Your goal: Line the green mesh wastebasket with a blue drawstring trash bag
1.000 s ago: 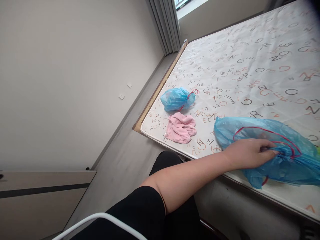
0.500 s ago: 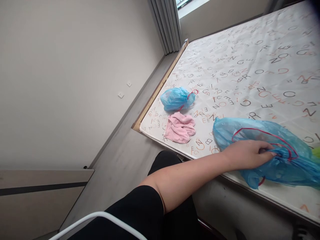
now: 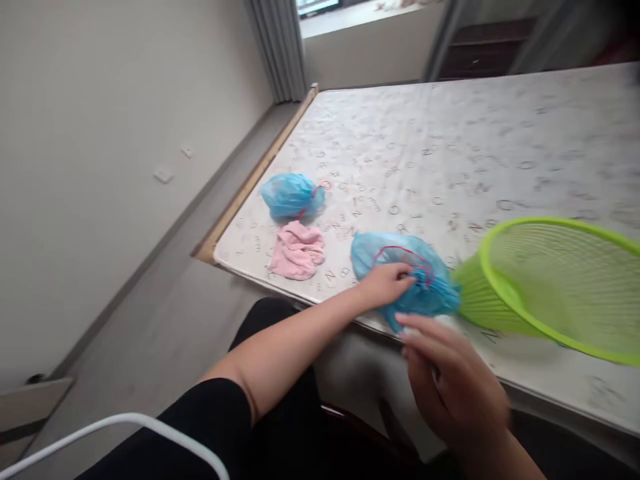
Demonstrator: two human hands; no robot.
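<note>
Two blue plastic bags on the mattress now, and the view has swung to the right! Far left, the tied blue bag sits plump near the corner, its red string trailing, with the crumpled pink cloth just beside it, neither of them moved. Next along, the left hand is still on the larger blue bag, thumb and fingers pinching the plastic by its gathered neck, the red drawstring looping above. That bag lies near the mattress edge, and its far end, stretched off to the right a moment ago, is bunched up short. And here's the newcomer: the right hand, blurred, open and gripping nothing visible, fingertips by the bag's lower edge; touching or not, I can't tell. So there's a second hand within reach of the plastic, though only the left has a hold. Farthest right, the green mesh basket, barely a sliver before, shows its wide mouth, tipped over with its narrow end beside the gathered plastic.
</note>
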